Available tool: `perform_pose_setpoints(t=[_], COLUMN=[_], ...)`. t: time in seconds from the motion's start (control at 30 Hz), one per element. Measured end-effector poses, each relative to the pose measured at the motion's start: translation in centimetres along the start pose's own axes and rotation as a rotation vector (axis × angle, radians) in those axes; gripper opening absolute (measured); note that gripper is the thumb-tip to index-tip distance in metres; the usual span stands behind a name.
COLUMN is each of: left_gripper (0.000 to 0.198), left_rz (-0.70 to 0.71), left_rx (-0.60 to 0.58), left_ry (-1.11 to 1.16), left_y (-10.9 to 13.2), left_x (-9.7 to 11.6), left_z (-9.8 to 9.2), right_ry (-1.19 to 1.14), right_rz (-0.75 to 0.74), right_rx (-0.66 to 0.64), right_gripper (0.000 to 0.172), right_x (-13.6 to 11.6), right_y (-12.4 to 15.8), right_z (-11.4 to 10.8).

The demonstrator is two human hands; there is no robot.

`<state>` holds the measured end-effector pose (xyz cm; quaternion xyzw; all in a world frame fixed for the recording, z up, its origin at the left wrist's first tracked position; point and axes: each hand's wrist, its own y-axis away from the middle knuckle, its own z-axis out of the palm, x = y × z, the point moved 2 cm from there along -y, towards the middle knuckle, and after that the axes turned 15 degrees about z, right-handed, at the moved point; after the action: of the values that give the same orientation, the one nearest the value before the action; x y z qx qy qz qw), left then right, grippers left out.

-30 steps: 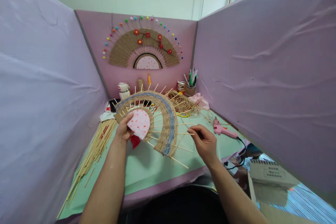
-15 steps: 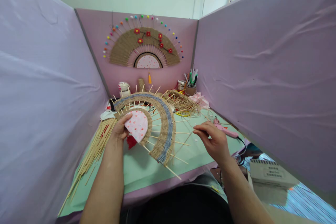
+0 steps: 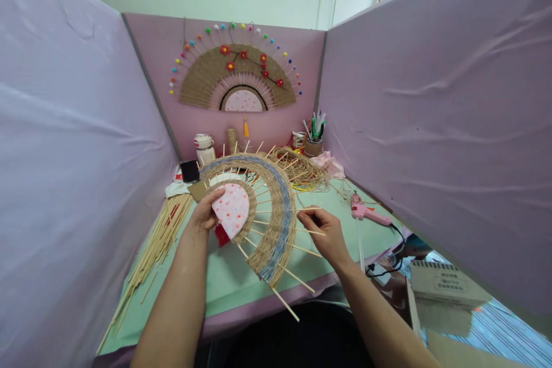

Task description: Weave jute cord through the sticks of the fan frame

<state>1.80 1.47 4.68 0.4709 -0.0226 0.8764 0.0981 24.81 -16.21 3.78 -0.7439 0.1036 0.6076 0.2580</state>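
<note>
The fan (image 3: pixel 276 224) is jute, blue-banded, with bare spokes (image 3: pixel 307 250). The left hand (image 3: pixel 202 215) grips its pink centre (image 3: pixel 233 210). The right hand (image 3: pixel 322 231) pinches its three-o'clock edge.

The half-woven fan (image 3: pixel 280 224) is showing tan twine with 1 blue band around a pink, red-dotted half-disc (image 3: pixel 233 210), the table (image 3: pixel 233 276) is showing mint green with a pink front edge, and the glue gun (image 3: pixel 366 214) near its right edge is showing pink.
</note>
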Motion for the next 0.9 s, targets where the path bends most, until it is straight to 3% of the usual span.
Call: perform_pose_setpoints(t=[0.23, 0.53, 0.7, 0.9], left_gripper=[0.01, 0.008, 0.007, 0.009], left_rz=[-0.008, -0.004, -0.024, -0.035], left_rx=[-0.011, -0.059, -0.047, -0.072], left_ry=[-0.017, -0.038, -0.07, -0.098], left_y=[0.2, -0.1, 0.0, 0.2], left_x=[0.2, 0.3, 0.8, 1.1], left_z=[0.2, -0.6, -1.0, -1.0], right_ry=[0.077, 0.219, 0.302, 0.366], right_rz=[-0.027, -0.311, -0.457, -0.484], right_rx=[0.015, 0.012, 0.072, 0.183], right_gripper=[0.02, 0.012, 0.007, 0.003], right_x=[-0.3, -1.1, -1.6, -2.3], right_y=[-0.1, -0.4, -0.5, -0.3], right_z=[-0.7, -1.7, -2.9, -4.5])
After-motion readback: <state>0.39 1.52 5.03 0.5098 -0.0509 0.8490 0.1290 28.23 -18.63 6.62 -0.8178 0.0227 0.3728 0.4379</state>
